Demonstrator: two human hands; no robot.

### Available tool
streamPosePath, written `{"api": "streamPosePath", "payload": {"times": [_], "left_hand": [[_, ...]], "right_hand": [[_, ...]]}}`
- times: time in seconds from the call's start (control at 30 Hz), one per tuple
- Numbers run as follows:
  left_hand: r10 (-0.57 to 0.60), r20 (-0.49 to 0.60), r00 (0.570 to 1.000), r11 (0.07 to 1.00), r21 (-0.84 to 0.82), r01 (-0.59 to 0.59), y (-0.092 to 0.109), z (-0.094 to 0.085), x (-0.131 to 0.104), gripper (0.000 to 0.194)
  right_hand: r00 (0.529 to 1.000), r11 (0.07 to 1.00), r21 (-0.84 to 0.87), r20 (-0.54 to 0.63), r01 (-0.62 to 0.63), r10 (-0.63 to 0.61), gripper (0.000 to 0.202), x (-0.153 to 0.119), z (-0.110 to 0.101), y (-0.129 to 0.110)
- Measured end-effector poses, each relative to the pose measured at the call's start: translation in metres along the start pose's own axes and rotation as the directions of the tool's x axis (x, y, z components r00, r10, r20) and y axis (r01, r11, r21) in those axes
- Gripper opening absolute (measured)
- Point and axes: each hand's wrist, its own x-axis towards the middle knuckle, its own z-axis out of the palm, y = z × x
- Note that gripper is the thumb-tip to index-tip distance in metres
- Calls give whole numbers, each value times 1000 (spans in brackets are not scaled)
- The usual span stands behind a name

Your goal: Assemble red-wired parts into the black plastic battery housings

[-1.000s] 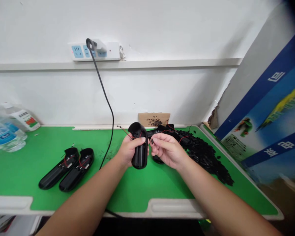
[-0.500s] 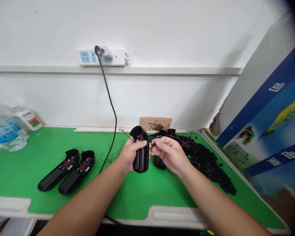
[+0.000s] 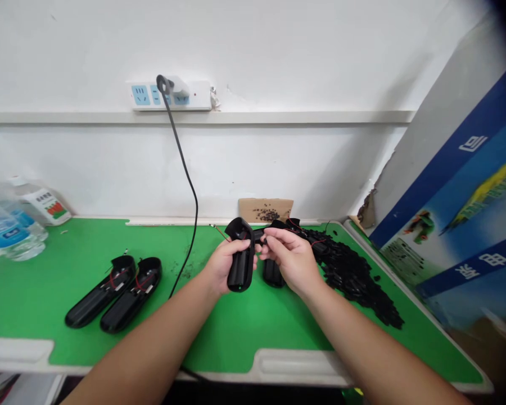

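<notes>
My left hand [image 3: 225,260] grips a black plastic housing [image 3: 241,267], long and rounded at its lower end, with a thin wire [image 3: 219,230] poking out at its upper left. The thumb lies across the open face of the housing. Close to its right edge, my right hand [image 3: 293,256] pinches a small black part [image 3: 266,240], too small to name. Behind the right hand another black housing [image 3: 272,274] lies on the green table mat, partly hidden. Two more housings [image 3: 101,292] [image 3: 131,295] with red wires lie side by side to the left.
A heap of small black parts [image 3: 358,281] spreads over the right side of the green mat [image 3: 219,337]. Behind my hands stands cardboard [image 3: 247,209] with tiny dark pieces. Bottles [image 3: 14,230] stand at left. A black cable [image 3: 189,180] hangs from the power strip [image 3: 202,95].
The housing in my left hand has turned slightly, its open face angled more to the right. My right fingers have shifted a little, still pinching the small part beside it.
</notes>
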Motion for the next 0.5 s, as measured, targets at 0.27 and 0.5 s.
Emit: {"api": "streamPosePath", "payload": {"times": [0.27,0.5], "left_hand": [[-54,-51,997,998,-15,53,2,-1,1,17],[-31,-53,998,999,10,32,6,-3,0,13]], "right_hand": [[893,750,-490,169,443,-417,17,0,-6,7],[729,474,-554,548,684,-410,25,9,-19,-10]]}}
